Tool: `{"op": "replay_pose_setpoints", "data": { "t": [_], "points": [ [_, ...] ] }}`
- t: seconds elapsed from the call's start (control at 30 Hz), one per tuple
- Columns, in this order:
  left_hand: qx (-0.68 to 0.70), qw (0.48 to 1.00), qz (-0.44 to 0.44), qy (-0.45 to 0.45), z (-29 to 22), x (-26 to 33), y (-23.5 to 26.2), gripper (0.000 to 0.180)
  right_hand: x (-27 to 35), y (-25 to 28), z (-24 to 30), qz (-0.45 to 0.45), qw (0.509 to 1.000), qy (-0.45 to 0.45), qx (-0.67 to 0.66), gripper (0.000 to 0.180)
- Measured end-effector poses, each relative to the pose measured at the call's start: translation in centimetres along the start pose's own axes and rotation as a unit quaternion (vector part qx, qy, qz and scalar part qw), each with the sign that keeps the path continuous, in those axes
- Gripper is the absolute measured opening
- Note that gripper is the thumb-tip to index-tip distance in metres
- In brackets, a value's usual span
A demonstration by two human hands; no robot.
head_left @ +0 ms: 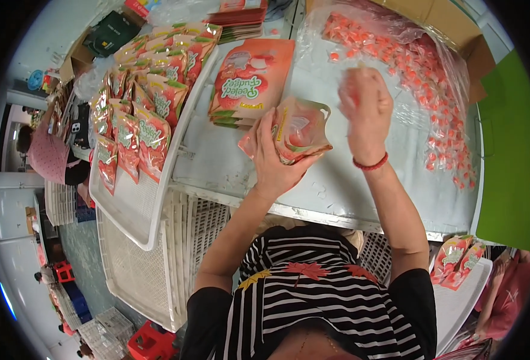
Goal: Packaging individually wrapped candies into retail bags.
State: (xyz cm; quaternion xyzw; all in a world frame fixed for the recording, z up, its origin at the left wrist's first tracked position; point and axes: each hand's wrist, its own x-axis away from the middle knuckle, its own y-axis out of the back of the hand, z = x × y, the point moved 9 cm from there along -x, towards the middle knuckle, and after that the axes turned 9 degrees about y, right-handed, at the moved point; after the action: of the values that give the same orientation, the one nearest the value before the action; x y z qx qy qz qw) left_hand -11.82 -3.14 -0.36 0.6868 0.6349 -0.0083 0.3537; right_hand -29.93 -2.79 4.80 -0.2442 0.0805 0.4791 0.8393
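Pink pouch [293, 131] gripped in left hand [269, 157] — right hand [365, 109] just beside.

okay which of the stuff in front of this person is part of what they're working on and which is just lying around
In use:
left hand holding an open pouch
right hand, blurred, above the small wrapped sweets in clear plastic
stack of flat pouches
tray of filled pouches

Lying about:
empty white crates
cardboard box
dark green packet
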Motion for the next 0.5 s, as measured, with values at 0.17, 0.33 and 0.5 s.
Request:
{"op": "replay_pose_setpoints", "data": {
  "t": [0.17, 0.33, 0.5],
  "points": [
    [0.004, 1.000, -0.015, 0.014, -0.8, -0.7, -0.9, 0.107, 1.0, -3.4, 1.6, 0.080, 0.974, 0.109, 0.180, 0.026],
    [0.002, 1.000, -0.029, 0.011, 0.7, 0.1, -1.5, 0.106, 2.7, -5.8, 0.6, 0.217, 0.896, 0.167, 0.350, 0.024],
    [0.015, 0.999, -0.025, 0.017, -0.1, -0.1, -2.0, 0.104, 1.0, -7.3, 2.3, 0.294, 0.842, 0.218, 0.396, 0.022]
  ]
}}
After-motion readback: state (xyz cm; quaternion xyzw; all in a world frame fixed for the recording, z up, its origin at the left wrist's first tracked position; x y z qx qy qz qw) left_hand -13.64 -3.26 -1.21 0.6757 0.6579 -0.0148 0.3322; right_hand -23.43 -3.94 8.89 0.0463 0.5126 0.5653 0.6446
